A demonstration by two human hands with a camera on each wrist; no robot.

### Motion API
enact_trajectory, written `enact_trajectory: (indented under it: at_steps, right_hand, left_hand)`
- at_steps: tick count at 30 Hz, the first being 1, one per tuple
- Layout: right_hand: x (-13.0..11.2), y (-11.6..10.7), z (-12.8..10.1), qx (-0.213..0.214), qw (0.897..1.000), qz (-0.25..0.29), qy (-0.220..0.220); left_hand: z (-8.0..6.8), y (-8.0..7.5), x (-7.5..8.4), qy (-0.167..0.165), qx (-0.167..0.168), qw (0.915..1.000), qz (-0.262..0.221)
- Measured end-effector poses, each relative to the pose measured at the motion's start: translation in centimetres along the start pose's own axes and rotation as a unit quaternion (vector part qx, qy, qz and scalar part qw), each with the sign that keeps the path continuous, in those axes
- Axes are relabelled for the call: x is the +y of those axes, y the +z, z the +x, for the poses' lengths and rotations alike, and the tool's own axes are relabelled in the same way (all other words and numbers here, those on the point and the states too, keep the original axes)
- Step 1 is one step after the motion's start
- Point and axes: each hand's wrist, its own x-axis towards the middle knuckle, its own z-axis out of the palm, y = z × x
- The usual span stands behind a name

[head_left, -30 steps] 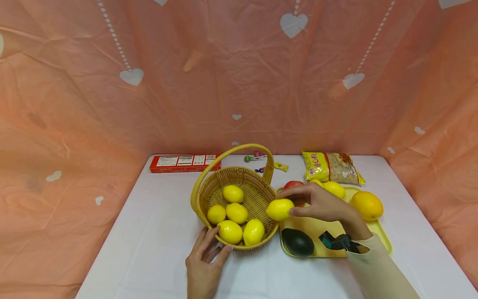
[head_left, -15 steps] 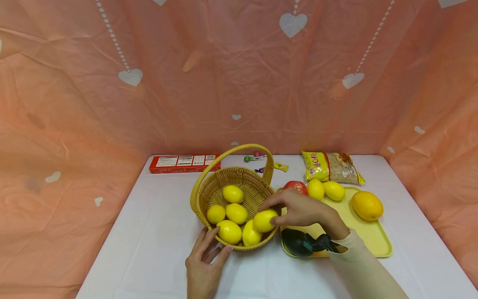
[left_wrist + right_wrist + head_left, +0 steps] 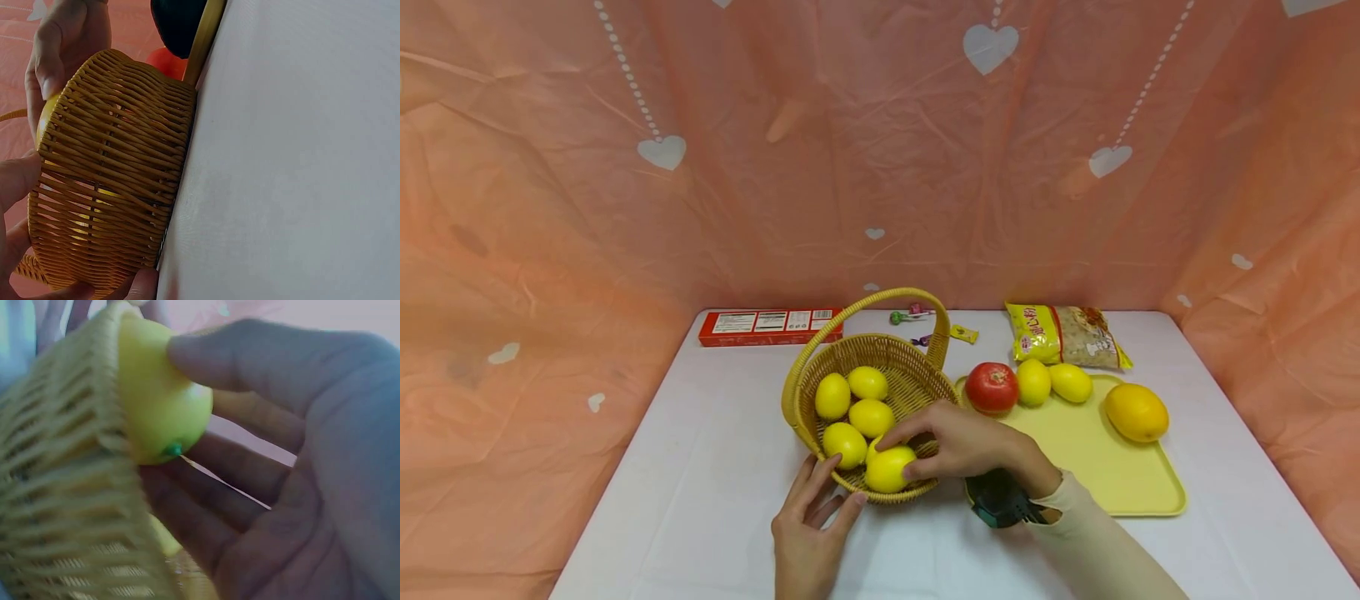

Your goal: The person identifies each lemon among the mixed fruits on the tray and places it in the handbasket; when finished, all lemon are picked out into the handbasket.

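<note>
Your basket point(image 3: 917, 392) is woven wicker, ribbed and rough, with a slight sheen. The lemon point(image 3: 889, 468) you hold looks smooth and waxy. The yellow tray point(image 3: 1120, 483) is matt plastic, and the table point(image 3: 700, 467) a smooth white surface.

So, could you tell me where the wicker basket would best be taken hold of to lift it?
Probably the top of the arched handle, approached from above. It spans the basket, stands clear of the lemons, and nothing blocks it.

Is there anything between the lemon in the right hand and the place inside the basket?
Nothing visible blocks it. The right hand holds the lemon already inside the basket, at its near rim, beside the other lemons. The left hand touches the basket from outside.
</note>
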Motion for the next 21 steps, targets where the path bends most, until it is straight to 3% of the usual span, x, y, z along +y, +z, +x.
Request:
enact_trajectory:
  at_steps: [4, 9, 12, 21]
  right_hand:
    - [-0.2, 1.1, 0.8, 0.025, 1.000, -0.012, -0.009]
    - [-0.6, 2.3, 1.8, 0.052, 0.996, -0.070, -0.017]
    - [-0.8, 2.5, 2.0, 0.069, 0.994, -0.081, -0.001]
    - [0.4, 0.4, -0.6, 0.142, 0.989, 0.008, 0.028]
  left_hand:
    - [0.1, 0.0, 0.0, -0.003, -0.001, 1.0000, 0.000]
    - [0.1, 0.0, 0.0, 0.003, 0.002, 1.0000, 0.004]
    - [0.2, 0.0, 0.0, 0.008, 0.001, 1.0000, 0.004]
    - [0.1, 0.1, -0.1, -0.003, 0.003, 0.9999, 0.010]
